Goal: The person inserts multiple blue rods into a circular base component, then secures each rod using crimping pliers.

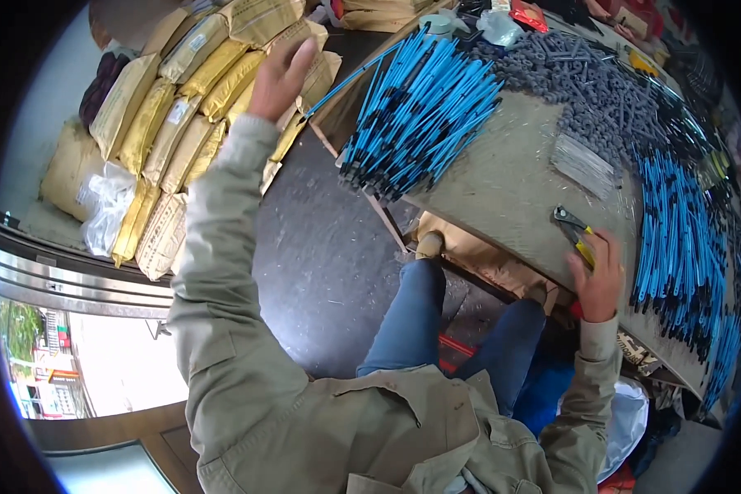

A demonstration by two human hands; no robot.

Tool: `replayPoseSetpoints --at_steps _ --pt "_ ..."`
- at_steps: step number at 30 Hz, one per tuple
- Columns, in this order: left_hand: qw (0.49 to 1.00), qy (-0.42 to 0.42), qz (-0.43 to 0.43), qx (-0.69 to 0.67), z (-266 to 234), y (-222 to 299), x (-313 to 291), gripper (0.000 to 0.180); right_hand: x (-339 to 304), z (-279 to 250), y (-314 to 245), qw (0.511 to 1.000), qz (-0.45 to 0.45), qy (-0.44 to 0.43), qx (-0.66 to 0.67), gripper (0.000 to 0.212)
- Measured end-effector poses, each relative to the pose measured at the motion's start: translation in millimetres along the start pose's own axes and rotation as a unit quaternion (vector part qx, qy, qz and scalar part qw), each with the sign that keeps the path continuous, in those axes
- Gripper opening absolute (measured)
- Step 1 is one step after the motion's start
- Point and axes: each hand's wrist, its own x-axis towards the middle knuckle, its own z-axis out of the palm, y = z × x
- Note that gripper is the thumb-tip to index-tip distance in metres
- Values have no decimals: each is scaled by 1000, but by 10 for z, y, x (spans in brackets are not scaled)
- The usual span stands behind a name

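Note:
My right hand [598,278] is closed around the yellow handles of a pair of pliers [569,222], the dark metal jaws pointing away over the table. My left hand [283,81] is raised off the table's left side, thumb and fingers apart, with nothing visible in it. Beside its wrist, a single blue rod [354,82] sticks out from a large heap of blue rods with black fittings [424,111] on the table [490,193]. A bundle of thin clear strips [586,165] lies beyond the pliers.
Many grey plastic pieces [584,78] are heaped at the back. More blue rods [683,235] lie along the right. Stacked sacks [177,140] stand at the left, with a clear plastic bag [109,206] on them. A carton [477,251] sits under the table by my feet.

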Motion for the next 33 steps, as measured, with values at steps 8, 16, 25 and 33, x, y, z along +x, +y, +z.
replayPoseSetpoints --at_steps 8,16,25,33 --pt "978 170 -51 -109 694 97 -1848 95 585 1334 -717 898 168 -110 392 54" --pt "855 229 -264 -384 633 -423 -1408 49 964 1833 -1066 909 165 -111 367 40" --pt "937 173 -131 -274 545 -74 -1402 51 1076 2000 -1273 916 129 -14 381 38" --pt "962 214 -100 -138 873 -129 -1506 46 997 2088 -1143 915 105 41 387 33"
